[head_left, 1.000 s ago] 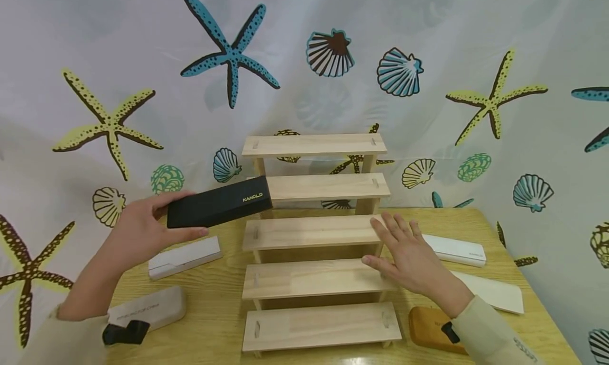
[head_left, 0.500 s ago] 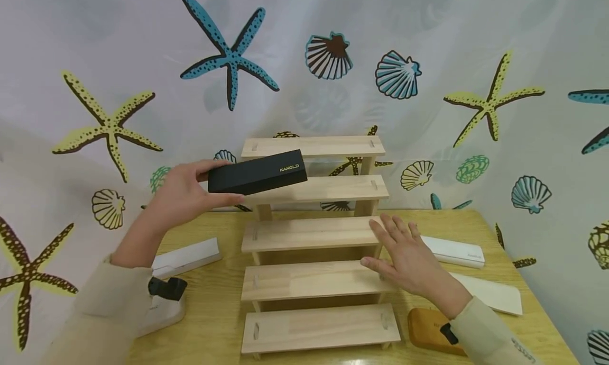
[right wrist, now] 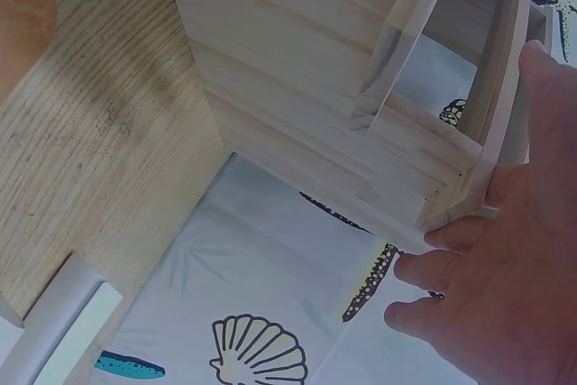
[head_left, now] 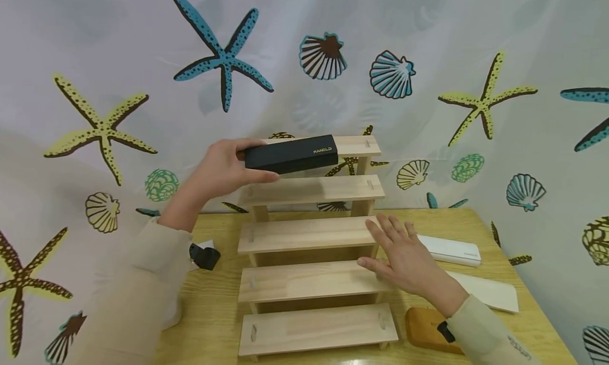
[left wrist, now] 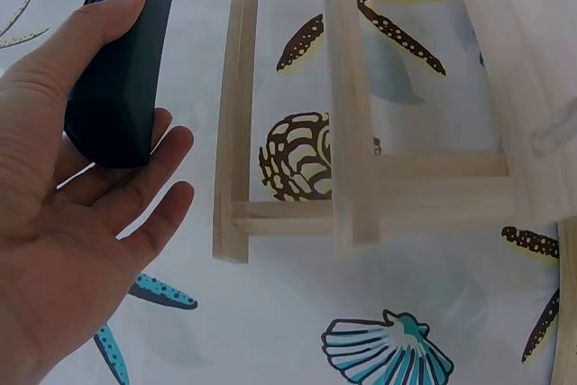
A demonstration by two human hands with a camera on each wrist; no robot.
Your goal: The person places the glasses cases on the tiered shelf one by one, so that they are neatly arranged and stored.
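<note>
A long black glasses case with gold lettering is in my left hand, pinched at its left end between thumb and fingers. It covers part of the top step of a pale wooden stepped rack; whether it touches that step I cannot tell. The left wrist view shows the case gripped beside the rack's uprights. My right hand lies with its fingers spread at the right end of the middle steps. In the right wrist view, that hand is against the rack's side.
Right of the rack, two white cases and an orange-brown case lie on the wooden table. Pale cases at the left are mostly behind my left sleeve. A curtain printed with starfish and shells hangs behind.
My left hand has carried the black glasses case rightward and up, from left of the rack to in front of its top step. The right hand has stayed at the rack's right side.
</note>
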